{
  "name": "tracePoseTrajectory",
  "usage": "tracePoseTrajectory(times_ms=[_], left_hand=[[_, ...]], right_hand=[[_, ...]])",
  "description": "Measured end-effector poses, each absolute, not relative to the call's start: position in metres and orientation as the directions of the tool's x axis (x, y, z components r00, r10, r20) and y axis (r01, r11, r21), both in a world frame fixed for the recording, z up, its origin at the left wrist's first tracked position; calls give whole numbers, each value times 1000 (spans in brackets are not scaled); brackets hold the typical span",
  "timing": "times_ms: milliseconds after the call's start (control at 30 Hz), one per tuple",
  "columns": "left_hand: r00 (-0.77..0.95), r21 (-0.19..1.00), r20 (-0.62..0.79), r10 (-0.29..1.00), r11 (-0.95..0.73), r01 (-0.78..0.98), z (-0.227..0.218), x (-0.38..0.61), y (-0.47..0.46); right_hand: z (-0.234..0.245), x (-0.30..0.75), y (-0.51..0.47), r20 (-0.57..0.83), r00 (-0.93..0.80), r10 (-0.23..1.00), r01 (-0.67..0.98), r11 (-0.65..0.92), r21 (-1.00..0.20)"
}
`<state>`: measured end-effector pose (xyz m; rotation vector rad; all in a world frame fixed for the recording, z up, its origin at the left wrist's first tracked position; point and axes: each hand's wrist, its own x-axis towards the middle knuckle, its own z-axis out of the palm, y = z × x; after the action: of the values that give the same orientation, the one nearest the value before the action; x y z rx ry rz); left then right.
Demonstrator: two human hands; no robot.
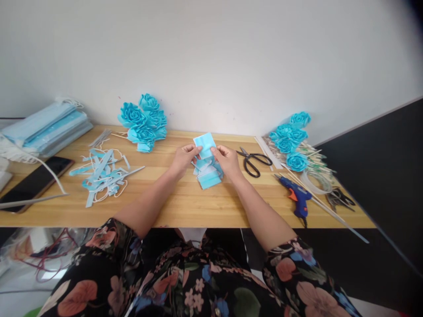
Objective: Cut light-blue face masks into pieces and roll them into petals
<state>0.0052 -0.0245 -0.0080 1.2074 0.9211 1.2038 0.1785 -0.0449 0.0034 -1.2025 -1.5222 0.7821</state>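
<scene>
A light-blue square of face-mask fabric (205, 143) is held up between my two hands above the middle of the table. My left hand (187, 157) pinches its left lower edge. At the right lower edge, my right hand (226, 159) pinches it between thumb and fingers. Beneath lies a loose pile of similar cut blue pieces (209, 178), partly hidden by the hands and the held square. Scissors with black handles (253, 160) rest just right of my right hand, their blades partly apart.
Blue fabric roses (145, 121) stand at the back left, with more roses (291, 136) at right. Cut strips and ear loops (102, 174), a phone (36, 182) and stacked masks (46, 127) lie left. A blue glue gun (299, 198), sticks and pliers (340, 198) lie right.
</scene>
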Motion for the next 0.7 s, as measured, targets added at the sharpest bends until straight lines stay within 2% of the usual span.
tracePoseTrajectory(times_ms=[400, 700], left_hand=[[160, 982, 66, 985, -35, -188, -6, 6, -26], [222, 991, 74, 972, -46, -130, -2, 7, -29]], right_hand=[[-3, 180, -42, 296, -17, 955, 271, 290, -918], [8, 178, -46, 271, -74, 960, 134, 278, -951]])
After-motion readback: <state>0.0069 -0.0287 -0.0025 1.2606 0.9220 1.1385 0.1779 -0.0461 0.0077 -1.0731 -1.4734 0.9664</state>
